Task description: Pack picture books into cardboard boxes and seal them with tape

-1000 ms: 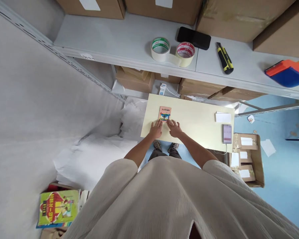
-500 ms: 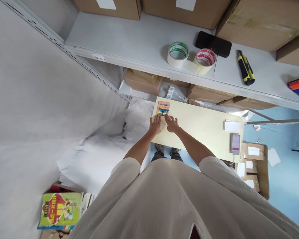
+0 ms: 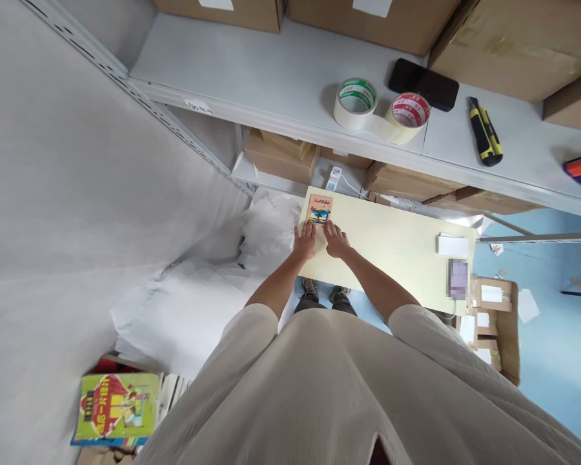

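A small book [image 3: 321, 201] with a pinkish-orange cover and a picture of a tree lies flat on the pale yellow table [image 3: 387, 245], close to its left end. My left hand [image 3: 305, 241] rests at the book's lower left corner, fingers stretched forward. At the lower right corner is my right hand [image 3: 337, 240], its fingers spread and the fingertips at the book's near edge. Neither hand grips the book; both lie palm down.
Above the table a grey shelf [image 3: 271, 71] carries two tape rolls [image 3: 356, 103], a black phone [image 3: 423, 84], a yellow-black box cutter [image 3: 485, 132] and cardboard boxes [image 3: 368, 26]. White papers [image 3: 452, 245] lie at the table's right end. White sacks [image 3: 184, 316] fill the left.
Both hands stay at the near edge of the book, with hardly any shift. The whole view has moved slightly, so shelf items appear a little further right.
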Demonstrator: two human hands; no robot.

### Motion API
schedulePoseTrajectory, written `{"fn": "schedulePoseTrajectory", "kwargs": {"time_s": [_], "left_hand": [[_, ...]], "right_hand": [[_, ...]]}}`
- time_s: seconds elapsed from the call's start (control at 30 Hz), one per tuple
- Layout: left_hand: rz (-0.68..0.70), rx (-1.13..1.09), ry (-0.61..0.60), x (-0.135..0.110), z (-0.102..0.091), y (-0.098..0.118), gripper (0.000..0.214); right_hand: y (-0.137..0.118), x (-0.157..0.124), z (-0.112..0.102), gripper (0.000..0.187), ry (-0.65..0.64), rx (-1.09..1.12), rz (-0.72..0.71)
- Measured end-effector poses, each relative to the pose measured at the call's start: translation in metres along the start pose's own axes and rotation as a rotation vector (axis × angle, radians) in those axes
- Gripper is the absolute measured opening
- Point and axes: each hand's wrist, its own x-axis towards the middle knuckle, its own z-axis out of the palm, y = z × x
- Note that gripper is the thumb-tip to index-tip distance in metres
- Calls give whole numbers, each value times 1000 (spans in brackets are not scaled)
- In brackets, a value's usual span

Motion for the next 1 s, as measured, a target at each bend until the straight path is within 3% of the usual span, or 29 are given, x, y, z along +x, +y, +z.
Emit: {"fn": "schedulePoseTrajectory", "kwargs": {"time_s": [0.3,0.57,0.77,1.0], "left_hand": [[-58,-40,97,-12,9,5,135],[-225,-103,157,-37,23,16,117],[-164,-44,132,-78,39,23,105],[-265,-58,151,-128,45,39,97]], "right_hand": [[12,-16,27,110,23,67,-20],[23,-64,48,101,-49,115,71],[37,-110,59,92,-89,178,133],[65,-140,67,82,-75,185,83]]}}
